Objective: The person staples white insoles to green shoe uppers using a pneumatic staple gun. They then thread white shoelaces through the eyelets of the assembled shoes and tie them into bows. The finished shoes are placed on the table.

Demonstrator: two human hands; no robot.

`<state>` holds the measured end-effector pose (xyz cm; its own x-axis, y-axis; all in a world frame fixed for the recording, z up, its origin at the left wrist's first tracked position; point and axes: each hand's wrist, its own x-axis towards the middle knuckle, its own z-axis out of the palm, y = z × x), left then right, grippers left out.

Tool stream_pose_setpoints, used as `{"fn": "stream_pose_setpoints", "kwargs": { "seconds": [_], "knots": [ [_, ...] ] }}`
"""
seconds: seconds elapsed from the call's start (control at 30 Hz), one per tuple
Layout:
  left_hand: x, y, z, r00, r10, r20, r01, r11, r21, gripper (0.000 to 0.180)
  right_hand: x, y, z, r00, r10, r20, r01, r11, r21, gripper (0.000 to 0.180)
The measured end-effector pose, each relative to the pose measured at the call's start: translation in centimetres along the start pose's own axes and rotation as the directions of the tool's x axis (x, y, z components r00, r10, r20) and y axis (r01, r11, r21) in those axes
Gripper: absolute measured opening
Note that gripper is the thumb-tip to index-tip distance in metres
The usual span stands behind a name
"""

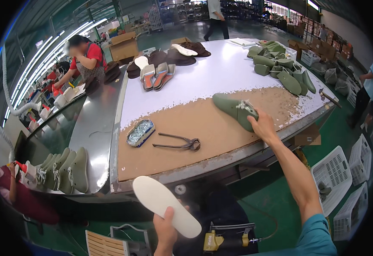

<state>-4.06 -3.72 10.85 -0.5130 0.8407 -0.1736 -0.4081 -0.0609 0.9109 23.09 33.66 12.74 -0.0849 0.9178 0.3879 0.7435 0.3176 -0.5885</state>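
Observation:
My left hand [166, 229] is closed on a white insole [156, 196], thumb on its face, in front of the table edge. My right hand [262, 124] grips the heel end of a green shoe last [228, 106] with a white string tied on it. That last lies over the brown worn part of the tabletop. To its left are a pair of iron pincers [191, 144] and a small open box of nails or tacks [141, 133].
Several green lasts [276, 64] are heaped at the far right, near a hammer [330, 98]. Brown pieces [181, 58] and grey-orange insoles [156, 76] lie at the back. Lasts stand upright [79, 170] on the left metal bench [93, 141]. White crates [332, 175] stand right. A co-worker [93, 59] works at the left.

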Motion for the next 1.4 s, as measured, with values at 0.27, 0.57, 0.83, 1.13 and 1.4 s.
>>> {"fn": "stream_pose_setpoints", "kwargs": {
  "seconds": [0.27, 0.57, 0.83, 1.13, 1.4],
  "knots": [
    [-1.8, -4.4, 5.1, 0.987, -0.154, 0.038, 0.159, 0.966, -0.206, 0.046, -15.4, -2.2, -8.4, 0.981, 0.059, 0.186, -0.152, 0.829, 0.539, 0.038],
    [-2.6, -4.5, 7.9, 0.956, -0.230, -0.181, 0.101, 0.840, -0.534, 0.082, -29.5, -8.4, -7.2, 0.828, -0.320, 0.460, -0.165, 0.645, 0.746, 0.032],
    [-3.8, -3.5, 5.0, 0.974, -0.165, 0.153, 0.218, 0.855, -0.471, 0.081, -29.6, -9.5, -1.0, 0.382, -0.531, 0.756, -0.722, 0.339, 0.603, 0.092],
    [-1.6, 2.4, -0.7, 0.602, 0.695, 0.393, -0.621, 0.098, 0.778, 0.107, -25.7, -7.9, 1.7, 0.636, -0.686, 0.355, 0.560, 0.726, 0.399, 0.067],
    [1.5, -10.7, 0.6, 0.767, -0.057, 0.639, -0.641, -0.057, 0.765, 0.099, -28.3, -2.3, 9.2, 0.664, -0.523, 0.535, 0.345, 0.848, 0.402, 0.056]
  ]
}}
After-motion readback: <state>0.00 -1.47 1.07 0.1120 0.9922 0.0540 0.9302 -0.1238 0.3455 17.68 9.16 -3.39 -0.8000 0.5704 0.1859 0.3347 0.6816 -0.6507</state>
